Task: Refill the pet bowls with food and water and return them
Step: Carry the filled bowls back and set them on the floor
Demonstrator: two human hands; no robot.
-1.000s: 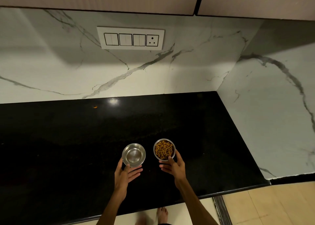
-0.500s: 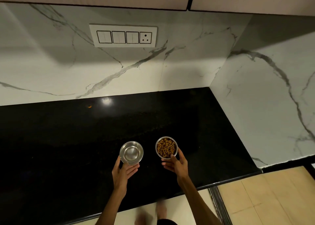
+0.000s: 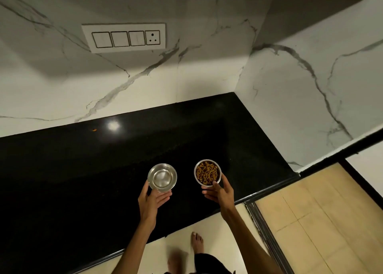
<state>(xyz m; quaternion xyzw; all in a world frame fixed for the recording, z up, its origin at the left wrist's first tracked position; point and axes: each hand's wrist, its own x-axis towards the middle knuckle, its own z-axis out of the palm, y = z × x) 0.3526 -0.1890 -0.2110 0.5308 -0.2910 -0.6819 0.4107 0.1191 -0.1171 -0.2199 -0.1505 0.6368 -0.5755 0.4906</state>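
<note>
Pet bowls, two of stainless steel, held side by side and apart above the near part of the black table [image 3: 83, 170]. Water bowl [image 3: 162, 177], clear liquid inside, gripped by the left hand [image 3: 152, 201]: thumb on the near left rim, fingers [image 3: 163, 196] curled beneath the base. Food bowl [image 3: 207, 172], filled with brown kibble [image 3: 207, 172], gripped by the right hand [image 3: 220, 194]: thumb over the near rim, fingers [image 3: 207, 193] curled under and round the wall. White marble backsplash behind, bearing a switch panel [image 3: 124, 37] with three switches and one socket. Bare foot [image 3: 196, 242] on the cream floor below the table edge; tan tiles at right
</note>
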